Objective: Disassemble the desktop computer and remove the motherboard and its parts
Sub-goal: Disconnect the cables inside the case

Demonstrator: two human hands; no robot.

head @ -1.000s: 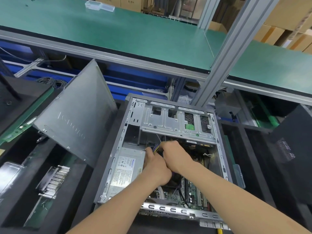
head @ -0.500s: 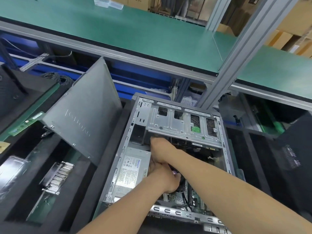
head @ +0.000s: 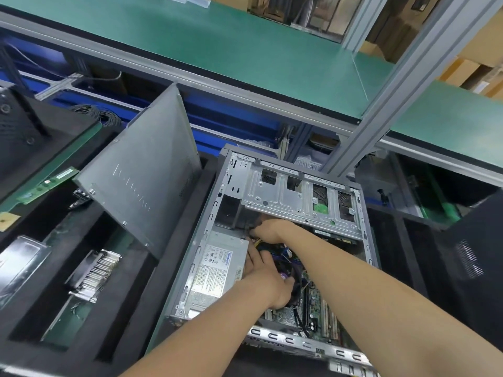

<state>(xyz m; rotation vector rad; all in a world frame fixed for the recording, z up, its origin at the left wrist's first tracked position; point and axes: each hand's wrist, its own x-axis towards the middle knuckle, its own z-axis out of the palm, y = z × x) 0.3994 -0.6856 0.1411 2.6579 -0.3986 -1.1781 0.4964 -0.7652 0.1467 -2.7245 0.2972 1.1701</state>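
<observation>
1. While the case (head: 206,232) lies open side up in a black foam tray (head: 130,322), both hands are inside it.
2. The left hand (head: 268,278) rests at the right edge of the power supply (head: 217,268), which sits in the case's near-left corner. Its fingers lie almost straight and relaxed against that edge, while the thumb side is over the dark middle of the case.
3. The right hand (head: 272,229) reaches further in, to the lower edge of the drive cage (head: 294,197) that spans the far end of the case. Its fingers are bent, with their tips in shadow under the cage, so I cannot tell whether they hold anything.
4. A bundle of cables (head: 285,253), yellow, blue and purple, shows between the 2 hands.
5. The motherboard (head: 315,300) is on the case floor, visible near the right forearm, which crosses over it.
6. Left of the case, a grey side panel (head: 147,180) stands tilted in the tray.
7. A finned heatsink (head: 94,273) lies in a tray compartment further left, and a RAM stick (head: 46,186) lies beyond it.
8. Behind the case runs a green counter (head: 245,50), with an aluminium post (head: 394,85) rising beside the case's far-right corner.
</observation>
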